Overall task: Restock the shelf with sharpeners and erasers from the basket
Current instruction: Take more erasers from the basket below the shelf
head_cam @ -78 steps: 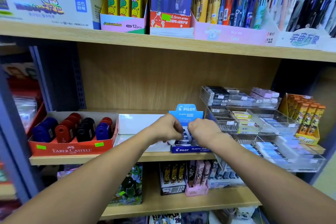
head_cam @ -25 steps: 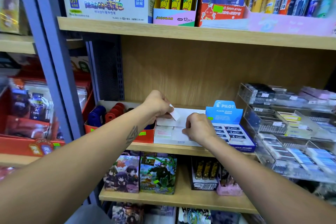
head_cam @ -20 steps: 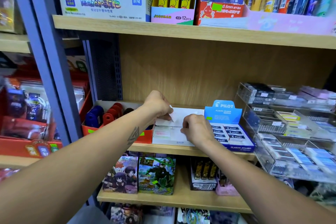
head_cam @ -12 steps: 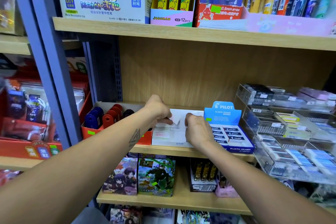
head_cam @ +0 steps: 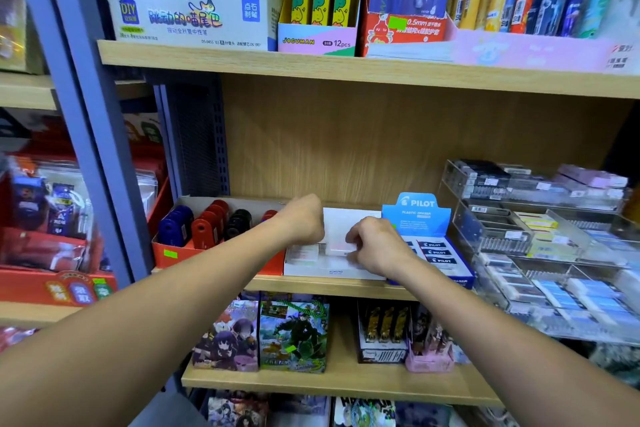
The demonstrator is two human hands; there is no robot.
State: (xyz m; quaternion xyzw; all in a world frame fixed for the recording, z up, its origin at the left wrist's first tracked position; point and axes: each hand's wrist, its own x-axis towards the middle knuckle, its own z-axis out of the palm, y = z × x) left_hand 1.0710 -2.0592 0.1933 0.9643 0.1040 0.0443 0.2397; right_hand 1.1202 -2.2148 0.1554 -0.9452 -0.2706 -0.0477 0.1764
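Bright, even indoor light; edges bow and blur, centre slightly soft.

Two bare forearms reach in from the bottom corners of the view, with no sleeve, watch, ring or bracelet showing on either. The left hand (head_cam: 304, 218) and the right hand (head_cam: 377, 246) are ungloved. The left forearm shows no marking from this angle. Nothing else of the person is in view.
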